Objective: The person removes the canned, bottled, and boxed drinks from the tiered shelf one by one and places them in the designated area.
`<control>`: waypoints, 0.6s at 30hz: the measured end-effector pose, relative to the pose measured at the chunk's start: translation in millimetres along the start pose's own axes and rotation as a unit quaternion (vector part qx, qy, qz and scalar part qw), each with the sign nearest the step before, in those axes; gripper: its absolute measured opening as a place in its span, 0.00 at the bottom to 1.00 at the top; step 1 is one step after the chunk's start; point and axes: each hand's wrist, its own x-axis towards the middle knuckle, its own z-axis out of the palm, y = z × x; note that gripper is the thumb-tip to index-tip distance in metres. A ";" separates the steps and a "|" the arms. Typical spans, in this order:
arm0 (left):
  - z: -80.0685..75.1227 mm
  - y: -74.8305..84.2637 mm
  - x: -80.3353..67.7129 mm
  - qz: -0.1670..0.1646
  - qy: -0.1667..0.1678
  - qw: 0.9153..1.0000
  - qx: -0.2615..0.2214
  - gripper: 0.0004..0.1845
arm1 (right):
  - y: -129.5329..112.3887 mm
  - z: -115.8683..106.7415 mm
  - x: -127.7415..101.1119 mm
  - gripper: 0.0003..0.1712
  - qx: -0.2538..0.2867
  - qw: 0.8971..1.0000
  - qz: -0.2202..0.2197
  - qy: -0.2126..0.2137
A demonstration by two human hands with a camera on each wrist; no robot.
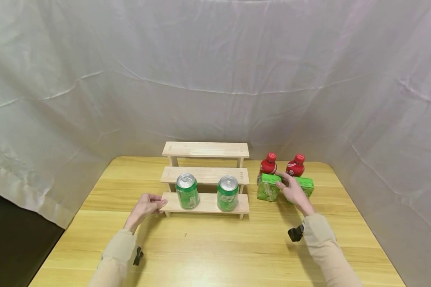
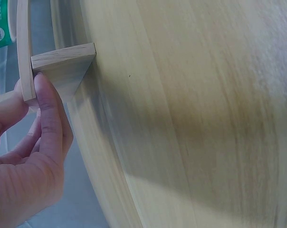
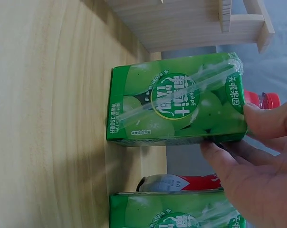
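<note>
Just right of the wooden step shelf [image 1: 205, 175], the right hand [image 1: 292, 191] grips the nearer green juice carton [image 1: 268, 187] at its top, thumb on one side and fingers curled over the other, as the right wrist view shows [image 3: 176, 99]. That carton stands upright on the table [image 1: 215, 247], a straw in clear wrap stuck across its front. A second green juice carton [image 1: 306, 186] stands just beside it, farther from the shelf, partly behind the hand. Behind the two cartons stand two red bottles [image 1: 268, 164] with red caps, near the shelf's right end.

At the shelf's left end, the left hand [image 1: 147, 206] pinches the edge of the lowest step, thumb on top and the other fingers curled under the board; the left wrist view shows the thumb [image 2: 48, 114] pressed against the plank's end above the shelf's leg.

On that lowest step stand two green cans [image 1: 187, 191], upright and well apart, one toward the left end and one [image 1: 227, 193] toward the right. The two upper steps hold nothing. A white cloth backdrop [image 1: 215, 71] hangs behind the shelf and around the table.
</note>
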 end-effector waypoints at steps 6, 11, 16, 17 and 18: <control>0.8 -0.4 1.8 -0.001 0.002 1.000 0.003 0.23 | -2.8 0.1 -3.7 0.30 0.008 0.999 -0.018 0.025; 1.3 -0.1 1.6 -0.001 0.005 1.000 0.003 0.23 | -13.3 1.4 -8.6 0.32 -0.007 0.999 -0.030 0.044; 1.6 -0.3 0.3 0.001 0.006 1.000 0.005 0.23 | -28.4 5.7 -13.7 0.36 0.004 0.998 -0.040 0.052; 1.7 -0.2 0.0 0.001 0.007 1.000 0.006 0.23 | -31.3 6.9 -14.8 0.37 0.007 0.998 -0.041 0.051; 1.7 -0.2 -0.3 0.000 0.008 1.000 0.006 0.23 | -34.3 8.6 -16.0 0.39 0.011 0.998 -0.041 0.052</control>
